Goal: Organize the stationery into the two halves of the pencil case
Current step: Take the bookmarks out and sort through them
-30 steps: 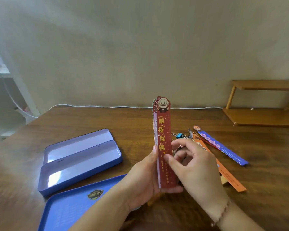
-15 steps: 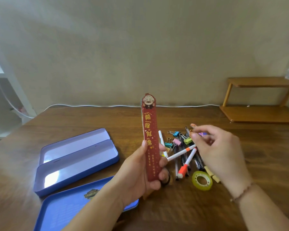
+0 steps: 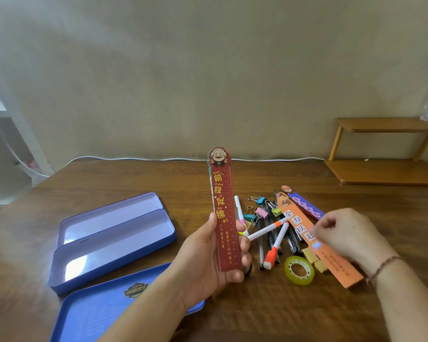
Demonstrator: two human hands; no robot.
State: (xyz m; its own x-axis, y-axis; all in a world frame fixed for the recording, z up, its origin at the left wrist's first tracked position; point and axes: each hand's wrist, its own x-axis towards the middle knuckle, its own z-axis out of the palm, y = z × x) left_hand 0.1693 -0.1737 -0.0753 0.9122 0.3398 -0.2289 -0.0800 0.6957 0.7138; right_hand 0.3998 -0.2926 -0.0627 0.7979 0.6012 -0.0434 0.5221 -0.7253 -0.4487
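Broadly, the brown wooden surface [image 3: 109,183] carries the open blue metal pencil case [image 3: 114,240], its shallow halves empty, beside a loose stationery heap. The left hand [image 3: 215,253] grips a flat red ruler bookmark [image 3: 224,211] upright; the right hand [image 3: 341,233] pinches the thin orange bookmark [image 3: 314,240] lying there. Best lift it by its edge, stack both, then lay them lengthwise in one half.
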